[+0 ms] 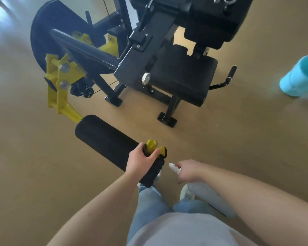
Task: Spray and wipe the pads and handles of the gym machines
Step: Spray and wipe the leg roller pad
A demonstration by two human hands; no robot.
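Leg machine stands on the floor; its black roller pad sits low on the yellow arm, which likely pivots, so hard wiping could swing the pad away or into the shins. Left hand is closed around a yellow-black cloth pressed on the pad's near end; bunched like that, it may miss the underside. Right hand is wrapped on the spray bottle, nozzle toward the pad end; mist could hit the floor and leave a slip spot.

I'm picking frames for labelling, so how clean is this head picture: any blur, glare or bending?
Head view: the roller pad and left hand are fairly sharp; the right hand and spray bottle are smeared; the turquoise object is blurred; glare washes out the top-left; wide-angle bending curves the edges.
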